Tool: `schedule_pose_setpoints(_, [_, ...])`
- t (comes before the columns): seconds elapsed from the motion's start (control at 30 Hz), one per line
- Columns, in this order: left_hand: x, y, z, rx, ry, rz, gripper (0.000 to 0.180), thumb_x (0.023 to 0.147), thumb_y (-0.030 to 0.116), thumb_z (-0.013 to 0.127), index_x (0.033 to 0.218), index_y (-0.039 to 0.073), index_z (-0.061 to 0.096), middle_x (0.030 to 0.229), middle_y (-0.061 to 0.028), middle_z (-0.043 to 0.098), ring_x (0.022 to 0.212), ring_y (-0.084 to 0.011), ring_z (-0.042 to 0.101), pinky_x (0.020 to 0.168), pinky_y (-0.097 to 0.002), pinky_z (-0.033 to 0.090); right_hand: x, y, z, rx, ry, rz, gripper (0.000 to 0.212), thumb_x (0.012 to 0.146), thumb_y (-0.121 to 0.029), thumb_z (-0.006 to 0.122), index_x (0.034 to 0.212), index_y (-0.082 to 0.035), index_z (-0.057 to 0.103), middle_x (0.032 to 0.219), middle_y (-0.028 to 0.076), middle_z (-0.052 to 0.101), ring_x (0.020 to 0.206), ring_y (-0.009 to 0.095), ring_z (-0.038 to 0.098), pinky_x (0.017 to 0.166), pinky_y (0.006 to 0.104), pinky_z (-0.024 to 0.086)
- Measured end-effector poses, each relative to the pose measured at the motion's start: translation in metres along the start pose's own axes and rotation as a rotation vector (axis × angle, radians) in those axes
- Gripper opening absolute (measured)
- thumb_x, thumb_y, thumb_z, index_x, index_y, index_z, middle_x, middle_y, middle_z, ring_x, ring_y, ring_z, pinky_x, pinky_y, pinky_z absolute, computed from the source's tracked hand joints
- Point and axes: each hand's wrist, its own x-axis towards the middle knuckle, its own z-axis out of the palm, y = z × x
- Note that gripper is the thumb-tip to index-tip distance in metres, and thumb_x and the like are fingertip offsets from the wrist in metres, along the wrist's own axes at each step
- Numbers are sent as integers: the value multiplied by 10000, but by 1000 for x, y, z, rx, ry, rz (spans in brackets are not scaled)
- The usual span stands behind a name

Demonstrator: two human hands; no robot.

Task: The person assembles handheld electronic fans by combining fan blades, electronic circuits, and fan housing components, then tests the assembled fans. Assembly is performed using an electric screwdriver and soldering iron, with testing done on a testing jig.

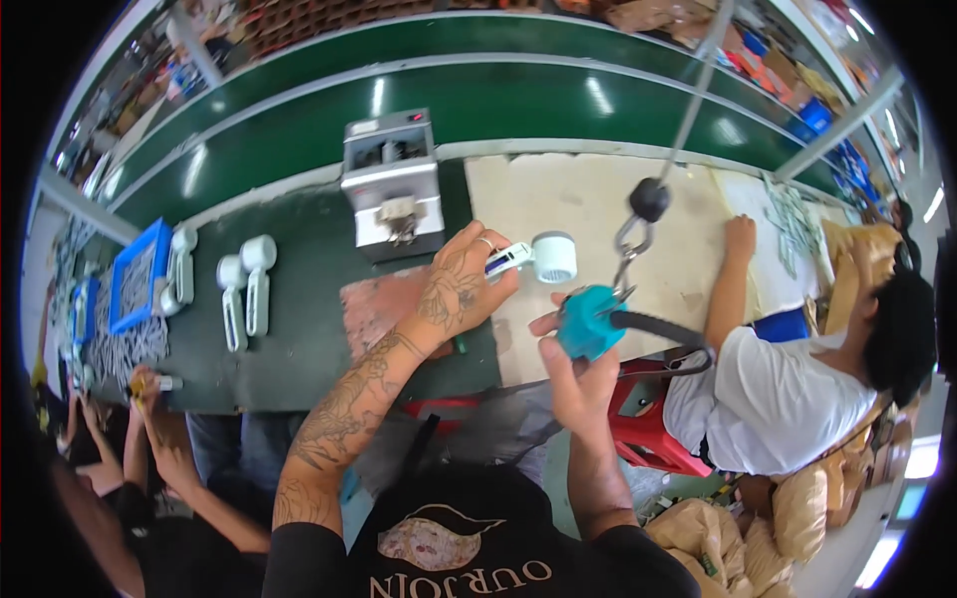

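Observation:
My left hand (465, 277) is closed around the handle of a white handheld fan (554, 257), whose round head points right. An opening in the handle's upper side shows a dark blue part inside. In my right hand (581, 384) is a teal electric screwdriver (590, 324), hanging by a hook and chain link from a cable. The tool sits just right of and nearer to me than the fan head, apart from it; its tip cannot be made out. A brown-red mat (384, 304) lies partly under my left forearm.
A grey screw feeder (394, 194) stands ahead. More white fans (258, 284) lie at left, near a blue crate (140, 274) and grey parts (125, 344). A person in a white shirt (788, 399) sits right by a red stool (653, 444); other people's hands (150, 389) work at left.

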Motion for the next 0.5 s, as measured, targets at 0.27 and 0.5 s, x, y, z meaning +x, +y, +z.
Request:
schedule_pose_setpoints(0.27, [-79, -9, -67, 56, 32, -47, 227, 866, 185, 808, 1010, 27, 733, 949, -112, 623, 994, -332, 638, 871, -439, 519, 19, -16, 45, 262, -42, 165, 324, 972, -5, 671, 1285, 30, 594, 1164, 135, 681, 1085, 185, 644, 996, 353, 489])
schedule_pose_setpoints(0.5, [-95, -46, -88, 68, 1, -128, 242, 876, 282, 797, 944, 57, 743, 1028, -80, 629, 1016, -309, 582, 941, -466, 494, 57, -27, 70, 351, -84, 40, 848, 977, -692, 583, 1338, 74, 539, 829, 71, 570, 776, 186, 535, 732, 357, 444])
